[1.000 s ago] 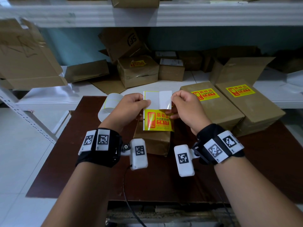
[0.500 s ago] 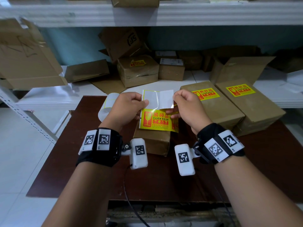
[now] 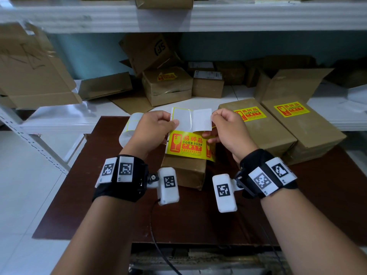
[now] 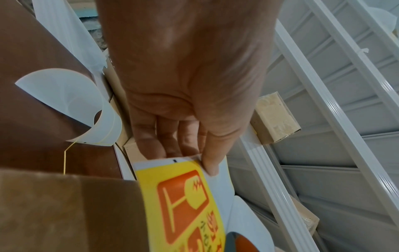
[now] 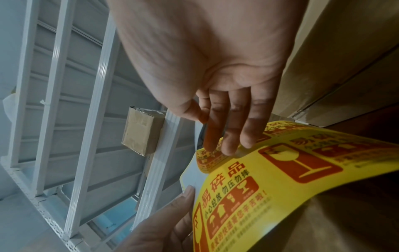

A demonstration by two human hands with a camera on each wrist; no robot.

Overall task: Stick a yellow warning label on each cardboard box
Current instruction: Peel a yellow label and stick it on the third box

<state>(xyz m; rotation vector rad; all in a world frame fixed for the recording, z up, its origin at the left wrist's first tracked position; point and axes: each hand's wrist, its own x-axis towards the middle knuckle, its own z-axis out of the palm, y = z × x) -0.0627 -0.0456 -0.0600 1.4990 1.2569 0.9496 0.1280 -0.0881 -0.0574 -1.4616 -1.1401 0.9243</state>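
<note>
Both hands hold a strip of yellow warning labels [image 3: 186,145] above a plain cardboard box [image 3: 184,171] on the brown table. My left hand [image 3: 172,122] pinches the glossy white backing [image 3: 182,120] by its left edge; in the left wrist view its thumb [image 4: 209,163] presses the strip's top beside the yellow label [image 4: 183,196]. My right hand [image 3: 212,124] pinches a label peeled half off, its white back [image 3: 202,120] facing me. In the right wrist view the fingers [image 5: 228,141] hold that label's curled edge [image 5: 207,158].
The label roll [image 3: 129,128] lies left of my hands on the brown table [image 3: 99,195]. Two boxes with yellow labels [image 3: 256,124] [image 3: 301,124] sit at the right. Behind them, a white shelf [image 3: 59,120] holds several more cardboard boxes, one labelled [image 3: 166,84].
The hanging yellow strip has swung up and spread rightward, showing part of a second label. The peeled white flap has widened slightly. Both hands stay almost in place.
</note>
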